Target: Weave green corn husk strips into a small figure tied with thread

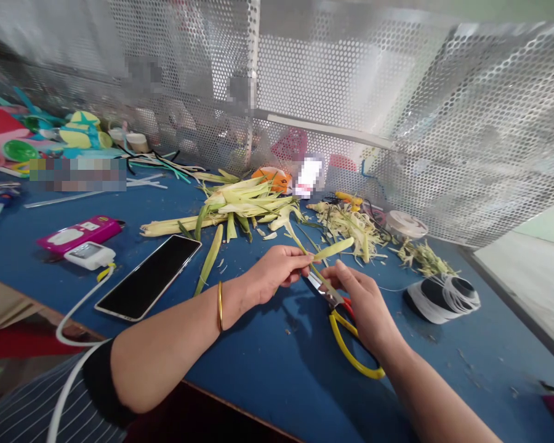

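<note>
My left hand (284,269) pinches a pale green leaf strip (335,248) and a thin green stalk between thumb and fingers, over the middle of the blue table. My right hand (362,298) is closed around scissors (357,363) with yellow and red handles. Their metal blades lie beside the left fingertips, just under the strip; whether they touch it is hard to see. Beyond the hands lies a heap of pale green, husk-like leaves (244,200). A single long leaf (209,259) rests left of my left hand.
A dark phone (150,277), a magenta box (80,234) and a white cabled device (90,254) lie at left. Shredded leaf strips (351,227) sit behind my right hand. A spool of white thread (443,298) stands right. Perforated metal mesh (323,67) borders the table's back.
</note>
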{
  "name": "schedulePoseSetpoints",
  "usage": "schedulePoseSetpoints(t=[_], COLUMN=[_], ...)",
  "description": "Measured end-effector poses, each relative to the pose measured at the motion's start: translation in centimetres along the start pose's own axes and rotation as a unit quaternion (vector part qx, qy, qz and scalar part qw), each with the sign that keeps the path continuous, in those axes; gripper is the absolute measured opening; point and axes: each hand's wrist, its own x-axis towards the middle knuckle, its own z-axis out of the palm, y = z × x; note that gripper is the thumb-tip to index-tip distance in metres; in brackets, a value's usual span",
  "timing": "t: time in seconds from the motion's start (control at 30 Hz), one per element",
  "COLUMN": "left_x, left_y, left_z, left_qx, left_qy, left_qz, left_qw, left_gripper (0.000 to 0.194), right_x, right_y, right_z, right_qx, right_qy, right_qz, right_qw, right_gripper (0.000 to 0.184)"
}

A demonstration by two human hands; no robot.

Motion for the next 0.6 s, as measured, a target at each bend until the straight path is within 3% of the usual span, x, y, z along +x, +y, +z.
schedulePoseSetpoints(t=[0.07, 0.2, 0.43, 0.6], left_x=[-0.1, -0.3, -0.4, -0.3], left_y=[0.0, -0.4, -1.2, -1.1], left_z=[-0.1, 0.2, 0.6, 0.8], left_qx=[0.005, 0.023, 0.077, 0.093], left_qy=[-0.034, -0.065, -0.061, -0.076], left_qz=[-0.008, -0.023, -0.002, -0.022], left_qw=[0.999, 0.997, 0.995, 0.993], left_gripper=[0.034, 0.040, 0.031, 0.032], right_x=[0.4, 0.7, 0.4, 0.3], right_y=[0.2, 0.4, 0.4, 0.4], right_z=[-0.1, 0.2, 0.7, 0.7], right_qx=[0.101, 0.189, 0.148, 0.150], right_qy=[0.019, 0.054, 0.058, 0.070], right_qz=[0.050, 0.046, 0.033, 0.014], right_qw=[0.993, 0.979, 0.987, 0.986], right_gripper=[0.043, 0.035, 0.030, 0.023])
